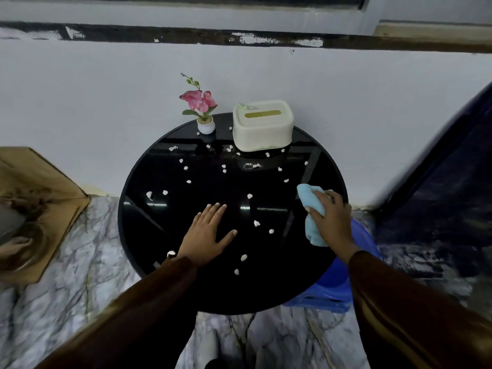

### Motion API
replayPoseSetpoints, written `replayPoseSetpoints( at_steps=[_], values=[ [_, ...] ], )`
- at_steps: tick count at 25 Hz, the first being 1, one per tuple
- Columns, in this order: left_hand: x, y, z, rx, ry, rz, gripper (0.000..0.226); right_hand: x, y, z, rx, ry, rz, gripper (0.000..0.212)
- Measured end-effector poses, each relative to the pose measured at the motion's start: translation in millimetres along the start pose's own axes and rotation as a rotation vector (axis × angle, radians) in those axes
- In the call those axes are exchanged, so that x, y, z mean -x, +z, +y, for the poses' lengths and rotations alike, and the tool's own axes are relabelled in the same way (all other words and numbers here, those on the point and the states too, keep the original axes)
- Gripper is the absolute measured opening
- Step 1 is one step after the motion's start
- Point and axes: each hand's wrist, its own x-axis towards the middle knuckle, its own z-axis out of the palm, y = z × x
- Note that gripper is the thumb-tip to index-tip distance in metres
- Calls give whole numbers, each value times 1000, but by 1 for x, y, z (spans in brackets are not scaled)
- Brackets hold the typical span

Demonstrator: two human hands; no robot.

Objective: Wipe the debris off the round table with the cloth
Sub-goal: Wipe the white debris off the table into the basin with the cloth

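My right hand (330,222) grips light-blue cloth (310,209) at right edge of black round table (138,182). My left hand (206,233) flat, fingers spread, on tabletop. White debris bits (256,223) scattered across surface.

Right hand (328,218) grips blue cloth (311,209) at round table (149,217) edge; left hand (206,233) flat; debris (256,223) scattered, possibly crumbs.

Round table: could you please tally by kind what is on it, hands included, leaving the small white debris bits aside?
potted flower: 1
tissue box: 1
cloth: 1
hands: 2 (left hand flat on the top, right hand gripping the cloth)
Total: 5
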Motion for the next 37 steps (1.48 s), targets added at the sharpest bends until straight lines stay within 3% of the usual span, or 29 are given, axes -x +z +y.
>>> replayPoseSetpoints(
  at_steps=[6, 10, 12, 25, 29, 31, 34, 37],
  values=[
    [45, 2, -19, -21, -80, 34, 71, 43, -4, -20, 41, -236, -52, 44],
    [49, 7, -30, -86, -79, 0, 70, 81, 15, -27, 222, -512, -64, 46],
    [45, 12, -32, -114, -81, -3, 72, 96, 27, -28, 281, -557, -79, 47],
    [29, 24, -44, -174, -29, 44, 85, 12, 41, -47, 330, -307, -71, 49],
    [31, 21, -47, -185, -18, 24, 87, 2, 27, -31, 271, -67, -42, 46],
    [33, 17, -47, -177, -16, 24, 88, 7, 19, -30, 167, -37, 16, 44],
    [38, 9, -49, -179, -19, 26, 89, 40, 12, -37, 70, -330, 78, 41],
    [45, 5, -59, -214, -45, 34, 88, 90, 19, -42, 76, -655, -58, 45]
  ],
)
